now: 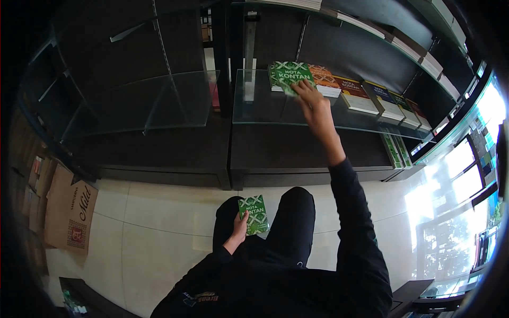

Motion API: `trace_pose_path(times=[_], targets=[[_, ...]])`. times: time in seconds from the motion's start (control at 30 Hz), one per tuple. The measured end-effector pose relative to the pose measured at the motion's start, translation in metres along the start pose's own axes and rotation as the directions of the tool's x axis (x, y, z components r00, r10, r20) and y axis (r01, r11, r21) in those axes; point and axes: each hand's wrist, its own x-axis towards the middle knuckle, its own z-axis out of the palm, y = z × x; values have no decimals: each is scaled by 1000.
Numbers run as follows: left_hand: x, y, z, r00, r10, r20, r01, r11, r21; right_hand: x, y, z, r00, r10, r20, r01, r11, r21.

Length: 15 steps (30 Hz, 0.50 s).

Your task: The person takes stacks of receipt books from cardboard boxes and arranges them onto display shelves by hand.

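Holds a lower green NOTA KONTAN book in the left hand, clamped on its left side with the thumb over the cover, just above the lap and between the parted knees. Bends the left arm close to the body, with the wrist angled up toward the book.

Reaches forward with the right arm, nearly straight, to the glass shelf. Touches the lower right part of an upper green NOTA KONTAN book with the right hand, palm down and fingers bent over the cover (title left showing above them). Cannot tell, through what seems to be motion blur, whether those fingers are pinched together or merely laid on it.

Shows, just right of that book, an orange NOTA KONTAN book, then a maroon NOTA KONTAN book. Includes a Sampoerna Mild carton at far left on the tiled floor.
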Motion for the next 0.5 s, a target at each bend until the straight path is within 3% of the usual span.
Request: trace_pose_path(times=[0.17, 0.37, 0.5], targets=[[6, -7, -3, 999, -9, -36, 10, 1000, 24, 34, 57, 28, 996, 42, 77, -40, 999, -26], [5, -3, 0, 997, -45, -60, 45, 999, 1, 39, 75, 50, 992, -56, 114, 57, 998, -12], [2, 4, 3, 994, -72, -80, 73, 997, 13, 39, 73, 61, 981, 33, 189, -51, 995, 90]])
